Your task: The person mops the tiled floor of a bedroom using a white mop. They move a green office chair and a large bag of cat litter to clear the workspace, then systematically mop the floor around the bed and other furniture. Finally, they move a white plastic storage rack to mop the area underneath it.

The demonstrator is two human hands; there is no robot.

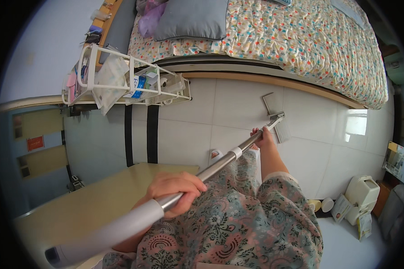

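A mop with a steel pole (pixel 215 169) slants across in front of me. Its thick pale grey handle (pixel 112 229) comes near at the lower left. At the far end, the mop head (pixel 282 130) is bent into two narrow grey plates above the floor tiles; whether it touches them I cannot tell. My left hand (pixel 176 192) wraps around the pole just past the thick handle. Farther along, my right hand (pixel 265 136) grips the pole close to the hinge. Patterned loose clothing (pixel 229 215) covers my body, and a white slipper (pixel 216 154) shows below.
Ahead stands a bed with a dotted quilt (pixel 300 40) and a grey pillow (pixel 193 20). A white wire cart (pixel 134 80) full of packets is at its left. A yellowish tabletop (pixel 98 201) lies left of me. At right are a white bin (pixel 362 193) and packages (pixel 342 208).
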